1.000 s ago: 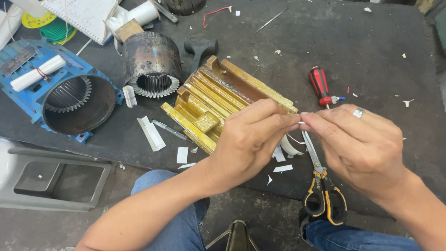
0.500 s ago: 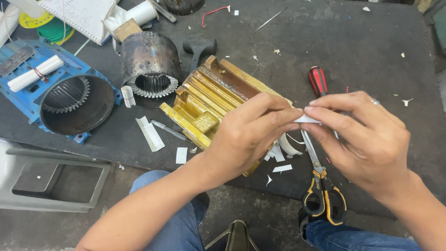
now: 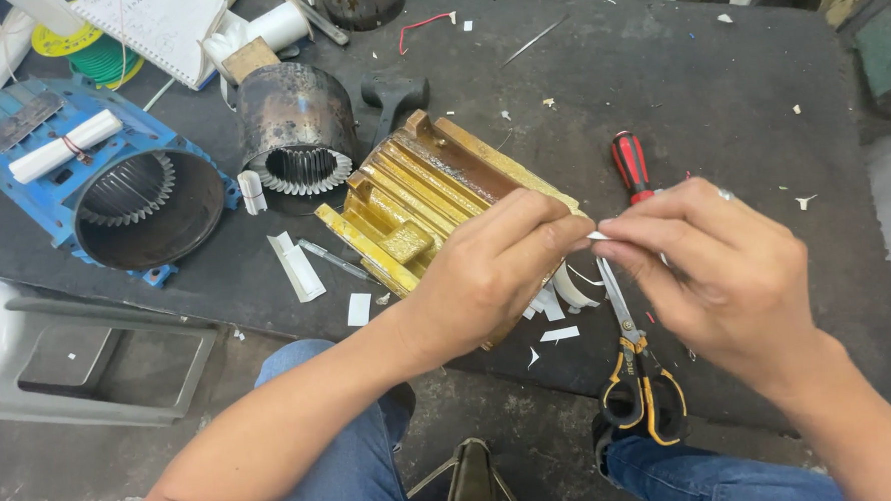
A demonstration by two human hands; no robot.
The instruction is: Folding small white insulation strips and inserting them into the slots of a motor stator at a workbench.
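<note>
My left hand [image 3: 491,269] and my right hand [image 3: 717,269] meet over the dark table, both pinching a small white paper strip [image 3: 598,236] between their fingertips. Under my left hand lies a gold-yellow finned motor housing [image 3: 413,197] on its side. Scissors with yellow-and-black handles [image 3: 636,372] lie below my right hand, their blades partly hidden by it. A red-and-black screwdriver [image 3: 630,162] rests just beyond my right hand.
A blue motor housing [image 3: 113,195] with a rolled white paper bundle stands at the left, a rusty stator core [image 3: 295,127] beside it. White paper strips [image 3: 298,267] and scraps litter the dark table [image 3: 658,71]. A notebook [image 3: 155,23] lies at the back left. A grey tray [image 3: 80,362] sits below.
My right hand has shifted a little up and left, closing in on my left hand. The fingertips now pinch the paper strip closer together.
</note>
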